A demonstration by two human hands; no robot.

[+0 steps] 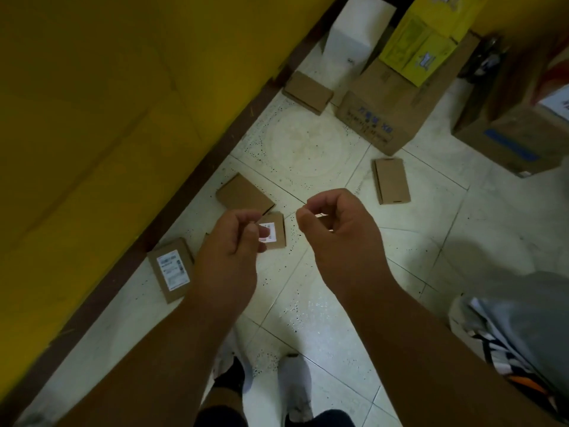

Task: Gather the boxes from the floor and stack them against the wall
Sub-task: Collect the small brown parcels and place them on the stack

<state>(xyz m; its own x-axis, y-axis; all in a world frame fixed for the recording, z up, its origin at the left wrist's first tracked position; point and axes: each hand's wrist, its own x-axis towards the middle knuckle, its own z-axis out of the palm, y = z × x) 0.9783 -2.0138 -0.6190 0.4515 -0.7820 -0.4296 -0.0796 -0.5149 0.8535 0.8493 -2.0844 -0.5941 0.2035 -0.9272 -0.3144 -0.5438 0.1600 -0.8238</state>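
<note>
Several small flat cardboard boxes lie scattered on the tiled floor. One with a white label [171, 272] rests by the wall's dark skirting. A plain one [244, 193] lies further along, and a small labelled one [275, 231] sits just beyond my left hand. Another lies alone to the right [391, 180], and one lies far off by the skirting [308, 92]. My left hand [229, 252] and my right hand [337, 228] hover above the floor with fingers curled, nothing in them. Part of a box shows behind my right hand's fingers.
The yellow wall [92, 118] runs along the left. Large cardboard cartons [388, 106], yellow packages [415, 47] and a white box [354, 32] stand at the back right. Another carton [517, 140] sits further right. My feet [292, 386] stand below; a bag or cloth [508, 334] lies at right.
</note>
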